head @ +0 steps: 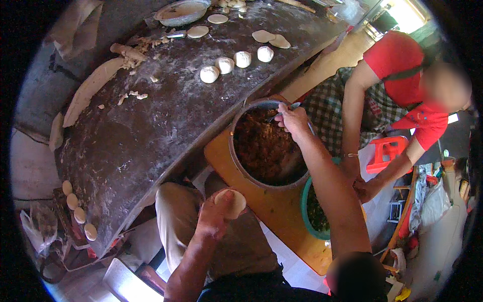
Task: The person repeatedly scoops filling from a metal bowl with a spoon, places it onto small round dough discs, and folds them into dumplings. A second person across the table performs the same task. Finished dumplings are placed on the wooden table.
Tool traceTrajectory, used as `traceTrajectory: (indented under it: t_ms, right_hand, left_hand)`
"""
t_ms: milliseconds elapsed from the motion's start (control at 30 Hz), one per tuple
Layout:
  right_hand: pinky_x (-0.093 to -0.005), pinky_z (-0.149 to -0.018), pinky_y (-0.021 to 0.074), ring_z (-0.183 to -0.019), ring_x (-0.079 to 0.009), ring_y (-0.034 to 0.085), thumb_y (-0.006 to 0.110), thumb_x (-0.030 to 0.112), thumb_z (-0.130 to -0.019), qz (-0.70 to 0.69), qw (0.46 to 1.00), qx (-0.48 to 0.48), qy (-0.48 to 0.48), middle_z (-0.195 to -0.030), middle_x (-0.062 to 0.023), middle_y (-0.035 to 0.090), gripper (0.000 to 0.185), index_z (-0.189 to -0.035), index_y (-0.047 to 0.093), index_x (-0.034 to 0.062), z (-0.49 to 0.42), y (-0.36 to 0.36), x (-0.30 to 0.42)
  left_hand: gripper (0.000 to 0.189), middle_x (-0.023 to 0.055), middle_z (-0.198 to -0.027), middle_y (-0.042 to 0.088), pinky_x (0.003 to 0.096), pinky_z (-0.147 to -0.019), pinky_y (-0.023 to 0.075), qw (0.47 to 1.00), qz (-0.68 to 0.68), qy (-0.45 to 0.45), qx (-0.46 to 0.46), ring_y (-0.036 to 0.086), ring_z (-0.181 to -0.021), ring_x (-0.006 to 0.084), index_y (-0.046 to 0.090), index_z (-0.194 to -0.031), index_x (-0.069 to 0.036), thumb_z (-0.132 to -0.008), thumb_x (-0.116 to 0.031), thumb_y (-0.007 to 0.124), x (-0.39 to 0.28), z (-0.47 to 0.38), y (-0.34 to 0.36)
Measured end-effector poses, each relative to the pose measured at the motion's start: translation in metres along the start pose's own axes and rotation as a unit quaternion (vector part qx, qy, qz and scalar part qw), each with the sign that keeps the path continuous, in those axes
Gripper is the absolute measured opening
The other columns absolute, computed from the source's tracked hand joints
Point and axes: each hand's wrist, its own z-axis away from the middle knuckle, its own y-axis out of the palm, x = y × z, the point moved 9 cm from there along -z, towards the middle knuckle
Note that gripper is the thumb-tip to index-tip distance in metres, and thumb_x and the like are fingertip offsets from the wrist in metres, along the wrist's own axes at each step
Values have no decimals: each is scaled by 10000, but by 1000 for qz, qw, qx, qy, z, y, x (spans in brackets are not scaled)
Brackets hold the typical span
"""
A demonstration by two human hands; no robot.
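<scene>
My left hand (213,215) holds a flat round dough wrapper (237,204) above my lap, its thumb lying across the dough. My right hand (294,120) grips a metal utensil (296,106) at the far rim of a large round pot (236,158). Inside the pot is a dark brown chopped filling (260,149); the utensil's lower end is hard to make out. Under my right forearm, a teal basin (305,211) of green chopped filling is partly hidden. Both vessels stand on a low wooden table (277,219).
A floured dark worktop (124,151) bears several white filled dough rounds (225,65), flat wrappers (263,36), a long dough strip (92,90) and a metal bowl (181,15). A person in a red shirt (396,56) leans in at right, near a red stool (386,153).
</scene>
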Motion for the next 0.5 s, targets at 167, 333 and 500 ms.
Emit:
traceTrajectory:
  t_ms: [167,333,500]
  right_hand:
    - [-244,-462,434,-541,-94,571,620,374,-953,-41,997,-46,-37,-694,-31,649,391,-944,683,-12,39,-24,24]
    - [-237,-562,464,-648,-79,558,622,307,-968,-29,992,35,-119,-787,-45,665,327,-991,695,-11,113,-38,18]
    - [-330,-686,527,-795,-221,662,667,193,-933,84,959,18,-269,-910,-133,700,223,-1023,708,-7,168,-21,-8]
  left_hand:
    - [478,124,-1203,575,436,-866,565,998,53,7,-13,605,-1069,271,489,-1312,-20,-961,-320,612,0,-6,-4]
    - [454,132,-1183,579,452,-843,566,993,109,12,-50,612,-1062,289,500,-1289,1,-962,-299,598,12,-29,-24]
    - [398,122,-1228,588,400,-863,548,993,-60,47,-92,614,-1083,265,520,-1265,-20,-958,-266,583,21,-71,-47]
